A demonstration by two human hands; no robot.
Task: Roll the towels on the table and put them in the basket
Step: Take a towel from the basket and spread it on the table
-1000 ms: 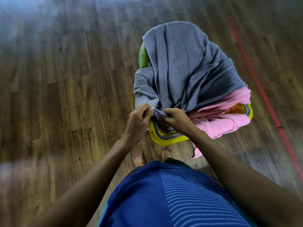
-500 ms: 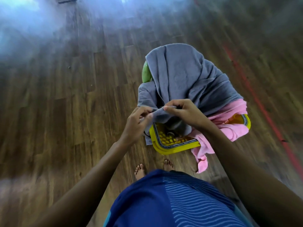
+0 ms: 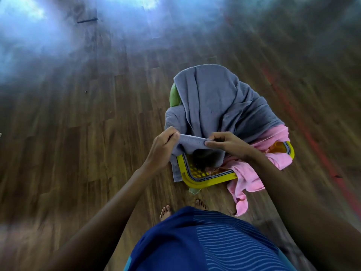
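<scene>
A grey towel (image 3: pixel 214 106) drapes over a yellow basket (image 3: pixel 207 181) that stands on the wooden floor. My left hand (image 3: pixel 163 147) pinches the towel's near edge on the left. My right hand (image 3: pixel 228 142) pinches the same edge a little to the right, so the edge is stretched between them above the basket's open mesh. A pink towel (image 3: pixel 252 173) lies under the grey one and hangs over the basket's right and front rim. No table is in view.
A green object (image 3: pixel 174 95) peeks out behind the grey towel on the left. A red line (image 3: pixel 312 137) runs along the floor at the right. My bare feet (image 3: pixel 166 211) stand just in front of the basket.
Both hands have lifted the grey towel's edge up off the basket, uncovering more of its yellow rim and mesh. The view has shifted, so the basket appears farther away.
</scene>
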